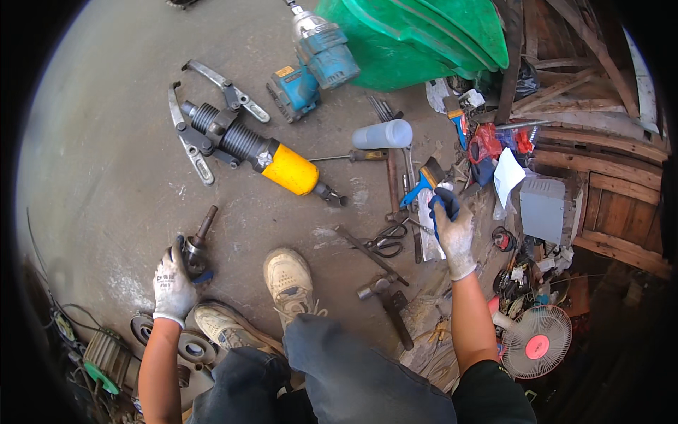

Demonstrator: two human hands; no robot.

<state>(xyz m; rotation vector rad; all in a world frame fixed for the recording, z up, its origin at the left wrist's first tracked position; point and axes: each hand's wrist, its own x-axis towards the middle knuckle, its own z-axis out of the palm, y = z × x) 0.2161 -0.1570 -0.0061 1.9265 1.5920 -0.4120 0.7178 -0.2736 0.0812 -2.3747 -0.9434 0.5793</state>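
Note:
My left hand, in a dirty white glove, grips a dark metal part with a protruding shaft at the lower left. My right hand, gloved too, has its fingers curled beside a blue-handled brush and a pale strip of material; what they hold is unclear. Scissors, a thin bar, a screwdriver, a translucent cylinder and a hammer lie nearby. Above lie a yellow-and-black hydraulic puller and a teal cordless impact wrench.
My shoes are on the concrete floor. A green plastic object is at the top, wooden crates and a grey metal box at the right. A fan, metal rings and cables are around me.

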